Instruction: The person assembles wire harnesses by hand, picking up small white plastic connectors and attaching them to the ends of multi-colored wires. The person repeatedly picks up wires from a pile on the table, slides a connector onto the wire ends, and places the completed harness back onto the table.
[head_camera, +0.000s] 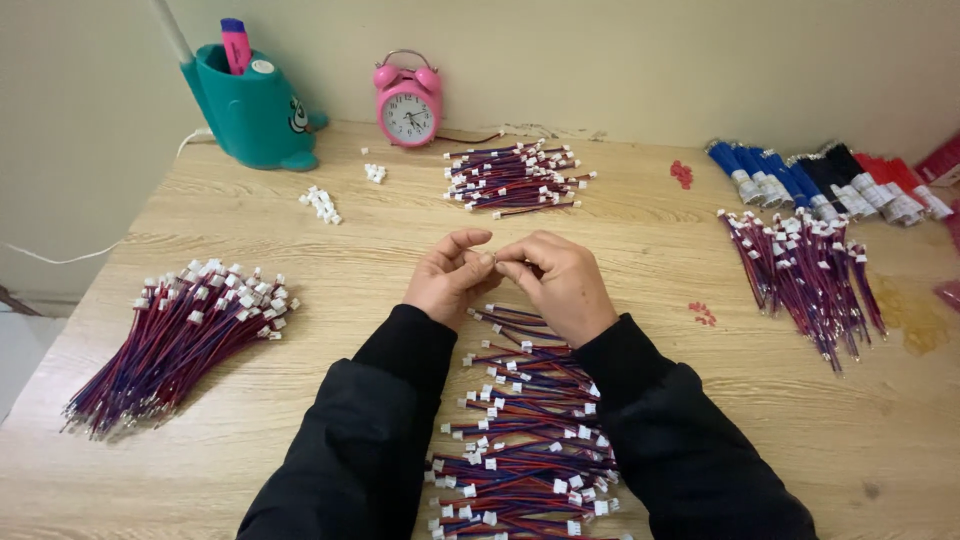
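My left hand (447, 277) and my right hand (557, 283) meet at the middle of the wooden table (640, 400), fingertips pinched together on something small, likely the end of a wire lead; the piece itself is mostly hidden by the fingers. Both arms wear black sleeves. Between my forearms lies a long heap of red-and-blue wire leads with white connectors (525, 440), directly below the hands.
A large bundle of the same leads (180, 340) lies at the left, another (812, 275) at the right, a smaller pile (515, 178) at the back. Loose white connectors (322, 204), a pink alarm clock (408, 100), a teal pen holder (250, 105) and taped wire bundles (830, 185) stand by the wall.
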